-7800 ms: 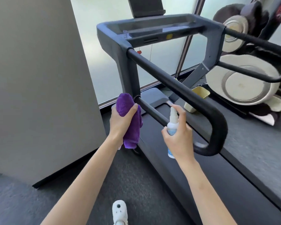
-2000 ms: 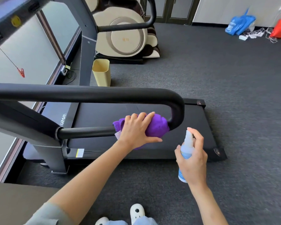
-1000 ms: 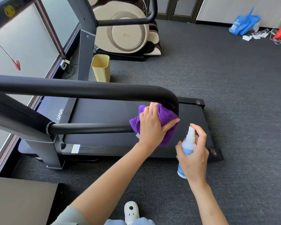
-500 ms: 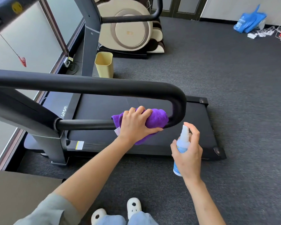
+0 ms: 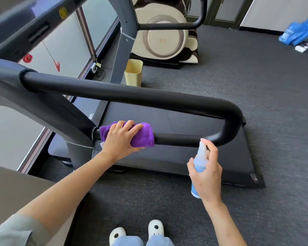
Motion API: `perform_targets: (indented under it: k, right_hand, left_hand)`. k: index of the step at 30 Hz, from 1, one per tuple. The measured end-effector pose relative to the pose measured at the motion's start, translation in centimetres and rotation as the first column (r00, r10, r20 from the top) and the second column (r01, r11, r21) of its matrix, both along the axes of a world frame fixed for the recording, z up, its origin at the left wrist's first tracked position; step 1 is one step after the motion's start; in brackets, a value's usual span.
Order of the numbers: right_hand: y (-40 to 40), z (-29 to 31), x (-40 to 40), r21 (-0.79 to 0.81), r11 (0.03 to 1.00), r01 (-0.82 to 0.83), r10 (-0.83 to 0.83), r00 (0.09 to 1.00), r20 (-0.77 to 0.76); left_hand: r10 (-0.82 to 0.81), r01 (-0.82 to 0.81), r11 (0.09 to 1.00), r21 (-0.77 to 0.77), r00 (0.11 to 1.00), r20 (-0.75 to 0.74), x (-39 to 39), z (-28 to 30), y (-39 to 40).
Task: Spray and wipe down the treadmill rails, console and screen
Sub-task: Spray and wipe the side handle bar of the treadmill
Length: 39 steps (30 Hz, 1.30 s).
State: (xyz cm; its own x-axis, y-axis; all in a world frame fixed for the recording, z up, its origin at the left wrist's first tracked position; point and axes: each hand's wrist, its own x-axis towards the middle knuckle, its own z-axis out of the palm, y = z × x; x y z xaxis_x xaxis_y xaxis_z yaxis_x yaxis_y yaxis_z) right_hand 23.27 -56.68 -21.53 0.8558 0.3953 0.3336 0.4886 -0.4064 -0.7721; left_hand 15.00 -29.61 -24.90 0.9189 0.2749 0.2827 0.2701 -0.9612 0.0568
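Left hand [image 5: 121, 139] clasps cloth [image 5: 142, 137] hiding rail [image 5: 181, 139]; right hand [image 5: 206, 171] grips half-hidden bottle [image 5: 200, 157].

Lower rail: the left hand [image 5: 122, 139] presses a purple microfibre cloth [image 5: 140, 135] onto the black padded treadmill handrail [image 5: 149, 98], beside the upright.
Spray: the right hand [image 5: 205, 172] holds a small white-and-blue spray bottle [image 5: 199, 161] just below the rail's bend.
Behind: a pale yellow plastic bin [image 5: 133, 75] stands beyond the black treadmill deck [image 5: 194, 157].
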Motion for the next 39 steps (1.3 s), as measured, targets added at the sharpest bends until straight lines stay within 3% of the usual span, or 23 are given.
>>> perform_targets:
  k: [6, 14, 28, 32, 39]
  right_hand:
    - [0.5, 0.0, -0.7, 0.034, 0.999, 0.022, -0.022, 1.000, 0.013]
    - [-0.2, -0.1, -0.7, 0.043, 0.996, 0.072, -0.072, 0.997, -0.010]
    - [-4.9, -0.2, 2.7, 0.057, 0.993, 0.099, -0.100, 0.995, 0.003]
    - [-5.9, -0.5, 3.2, 0.060, 0.990, 0.129, -0.129, 0.992, -0.005]
    - [-5.1, -0.4, 3.0, 0.051, 0.994, 0.096, -0.094, 0.995, -0.034]
  left_hand:
    - [0.057, -0.058, 0.998, -0.010, 0.994, -0.090, -2.8, 0.3, 4.2]
    - [-0.094, 0.097, 0.995, 0.018, 0.988, -0.121, 2.4, 0.9, -1.1]
    - [-0.192, 0.192, 0.981, -0.002, 0.981, -0.009, 10.7, 2.0, -12.5]
    - [-0.139, 0.140, 0.990, -0.022, 0.989, 0.055, 13.2, 2.2, -17.1]
    - [-0.192, 0.181, 0.980, 0.086, 0.973, 0.131, 9.9, 0.7, -13.1]
